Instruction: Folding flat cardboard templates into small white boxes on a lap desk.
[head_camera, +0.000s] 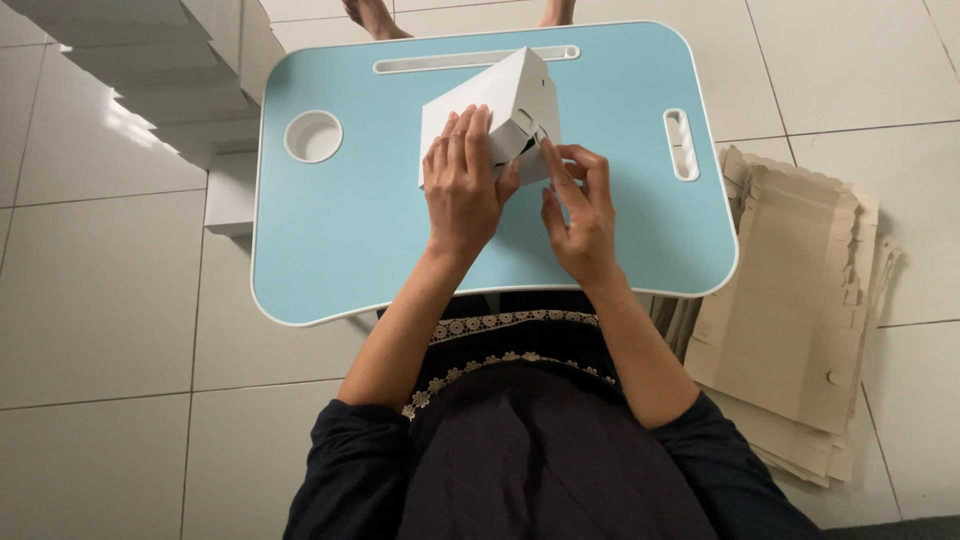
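A white cardboard box, partly folded, rests on a light blue lap table. My left hand lies flat over the box's near side and holds it down. My right hand is beside it, with the fingertips pinching a flap at the box's near right corner. The flap's end is hidden under my fingers.
A stack of flat brown cardboard blanks lies on the tiled floor to the right. Several finished white boxes are piled at the upper left. The table has a round cup recess and slots. Another person's bare feet show at the top.
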